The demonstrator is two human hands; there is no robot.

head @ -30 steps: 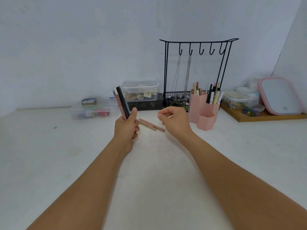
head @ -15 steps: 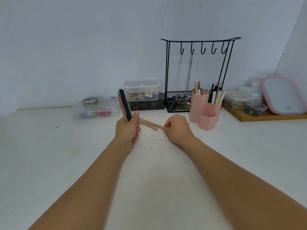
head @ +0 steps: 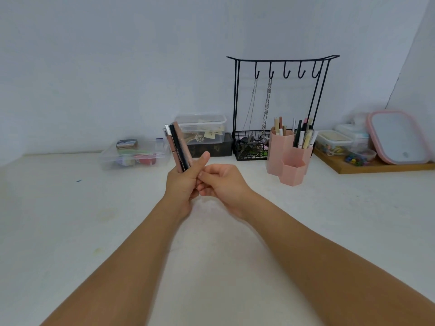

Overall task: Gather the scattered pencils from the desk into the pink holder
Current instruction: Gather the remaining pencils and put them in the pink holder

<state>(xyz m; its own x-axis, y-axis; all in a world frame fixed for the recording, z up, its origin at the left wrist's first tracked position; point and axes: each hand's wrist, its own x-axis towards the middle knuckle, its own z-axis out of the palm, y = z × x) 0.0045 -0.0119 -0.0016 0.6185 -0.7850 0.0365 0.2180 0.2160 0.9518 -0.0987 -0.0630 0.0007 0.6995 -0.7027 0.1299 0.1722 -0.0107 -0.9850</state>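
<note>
Pencils (head: 178, 147) in a bunch, upright above the desk (head: 70, 231), gripped in the left hand (head: 182, 184) with thumb up. Right hand (head: 222, 184) touching the left, fingers curled; hold not clear. Holder (head: 286, 158) to the right, well apart, with pens inside.

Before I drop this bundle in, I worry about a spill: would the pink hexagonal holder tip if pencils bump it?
Probably not easily. The pink hexagonal plastic holder joins three cells into a broad base on the white desk, which should steady it. Its taller cells already hold upright pens, so a hard knock near the top might rock it. It looks light, so it could slide.
</note>
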